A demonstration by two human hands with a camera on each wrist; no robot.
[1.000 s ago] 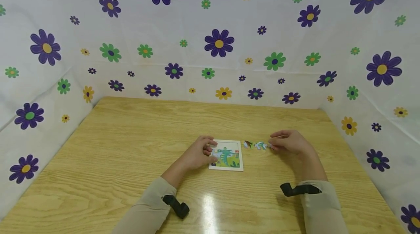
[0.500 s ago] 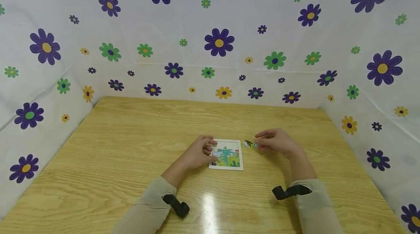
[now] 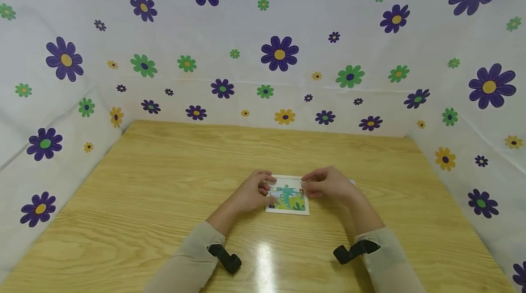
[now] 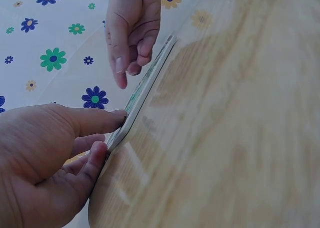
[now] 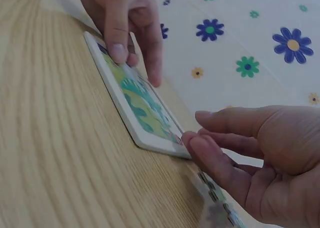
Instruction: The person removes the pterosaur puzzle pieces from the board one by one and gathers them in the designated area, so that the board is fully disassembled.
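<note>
A small square jigsaw puzzle board (image 3: pixel 286 212) with a white rim lies flat on the table. Its picture shows a teal dinosaur on green ground. My left hand (image 3: pixel 252 191) grips the board's left side, the thumb over the rim and other fingers at the edge, as the left wrist view (image 4: pixel 55 158) also shows. At the upper right corner is my right hand (image 3: pixel 328 185), thumb and forefinger brought near each other. Whether a puzzle piece sits between them is hidden. In the right wrist view, several loose puzzle pieces (image 5: pixel 212 193) lie in a row below this hand.
The wooden table (image 3: pixel 185 170) extends around the board. A white cloth with flower prints (image 3: pixel 246 28) stands as a wall at the back and both sides. Black wrist mounts (image 3: pixel 225 258) stick out from both sleeves.
My right hand has moved left along the row of loose pieces to the board's upper right corner. The left hand keeps its hold. The head view has shifted slightly.
</note>
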